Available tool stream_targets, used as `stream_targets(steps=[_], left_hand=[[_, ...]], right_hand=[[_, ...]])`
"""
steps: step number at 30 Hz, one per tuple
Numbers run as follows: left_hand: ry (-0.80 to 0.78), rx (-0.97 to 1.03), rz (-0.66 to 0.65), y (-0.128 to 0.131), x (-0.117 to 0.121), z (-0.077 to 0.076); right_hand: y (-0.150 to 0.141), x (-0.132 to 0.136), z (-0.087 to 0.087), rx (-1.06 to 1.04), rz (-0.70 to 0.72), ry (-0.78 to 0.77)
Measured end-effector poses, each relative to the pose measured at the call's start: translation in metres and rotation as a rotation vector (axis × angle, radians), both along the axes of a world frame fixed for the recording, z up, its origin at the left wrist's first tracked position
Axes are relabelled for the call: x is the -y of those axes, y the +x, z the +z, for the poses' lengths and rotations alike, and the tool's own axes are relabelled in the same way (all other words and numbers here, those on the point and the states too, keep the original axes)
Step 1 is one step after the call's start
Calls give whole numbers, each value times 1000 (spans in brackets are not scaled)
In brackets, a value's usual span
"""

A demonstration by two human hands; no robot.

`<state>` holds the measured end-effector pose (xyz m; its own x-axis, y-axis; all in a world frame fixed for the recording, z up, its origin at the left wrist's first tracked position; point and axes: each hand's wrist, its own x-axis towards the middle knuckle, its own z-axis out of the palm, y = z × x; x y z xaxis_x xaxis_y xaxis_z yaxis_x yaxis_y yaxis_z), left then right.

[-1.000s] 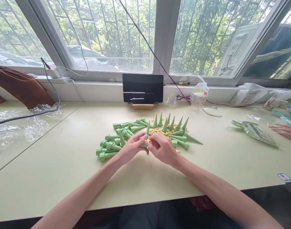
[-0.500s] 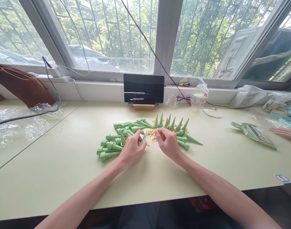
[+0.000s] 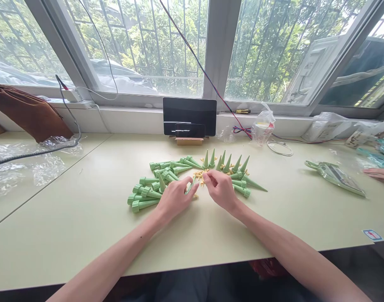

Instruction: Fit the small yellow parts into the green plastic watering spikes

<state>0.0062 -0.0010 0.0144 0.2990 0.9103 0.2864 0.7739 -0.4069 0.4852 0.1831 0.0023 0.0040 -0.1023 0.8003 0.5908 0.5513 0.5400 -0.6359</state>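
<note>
My left hand (image 3: 175,195) holds a green plastic spike (image 3: 191,185) between thumb and fingers, its tip pointing up and away. Close by on the right, my right hand (image 3: 221,187) is closed in a pinch; whatever is at its fingertips is too small to make out. Between and beyond the hands lies a small heap of yellow pegs (image 3: 199,174). Several green spikes with ribbed caps (image 3: 146,192) lie to the left of my left hand. Behind my right hand, more green spikes stand point up (image 3: 228,162), while others lie flat (image 3: 242,191) beside it.
A dark tablet (image 3: 189,112) and a phone stand at the back of the table (image 3: 94,235). At right are a green packaged item (image 3: 336,178) and another person's hand (image 3: 380,173). A brown pouch (image 3: 31,113), a cable and clear plastic wrap (image 3: 48,167) are at left.
My left fingers and thumb have shifted on the green spike, which now sits lower and further inside the hand. My right hand is nearly still. The other person's hand has moved slightly right.
</note>
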Motion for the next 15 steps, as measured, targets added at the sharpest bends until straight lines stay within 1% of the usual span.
stream_targets(steps=[6,15], left_hand=[[-2,-82,-8,2,3,2],[-13,-178,13,2,-1,-7]], right_hand=[[0,0,0,6,6,-9],[0,1,-1,5,31,-30]])
